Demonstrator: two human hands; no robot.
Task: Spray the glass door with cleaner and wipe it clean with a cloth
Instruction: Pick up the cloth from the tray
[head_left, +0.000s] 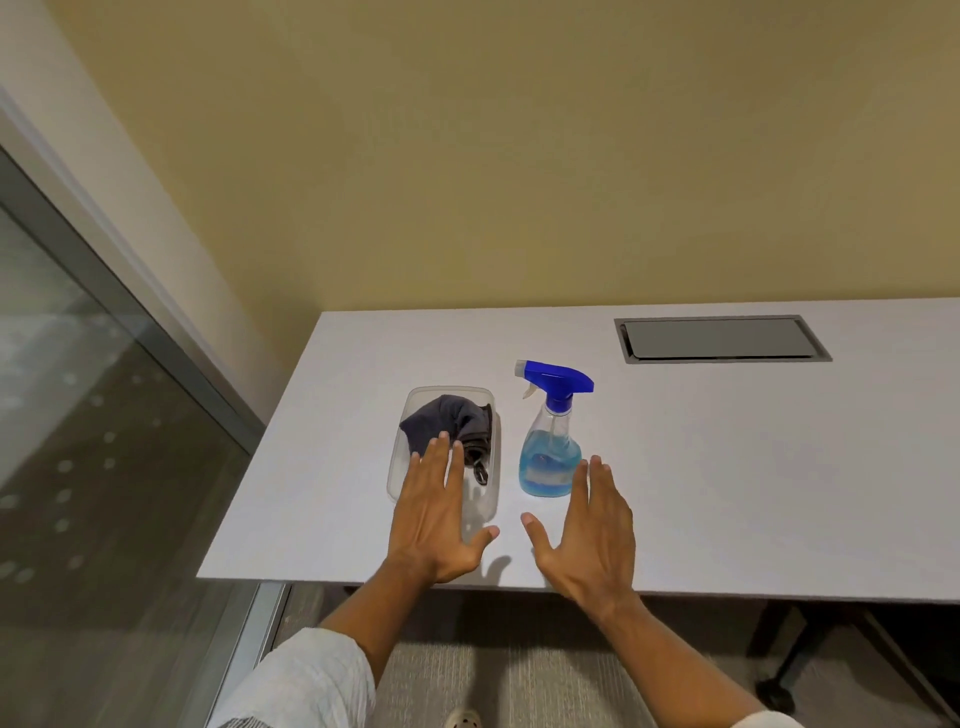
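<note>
Both hands were bare, without rings or watch. The left hand (435, 525) came from a white crinkled sleeve (311, 680) at lower left; a sliver of white sleeve showed behind the right hand (592, 540), lower right.

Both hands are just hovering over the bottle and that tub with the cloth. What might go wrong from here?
The spray bottle stands tall and narrow just ahead of the open right hand; a careless reach might tip it. The dark cloth lies bunched in a light clear tub under the left hand, so lifting the cloth could drag the tub toward the table edge.
</note>
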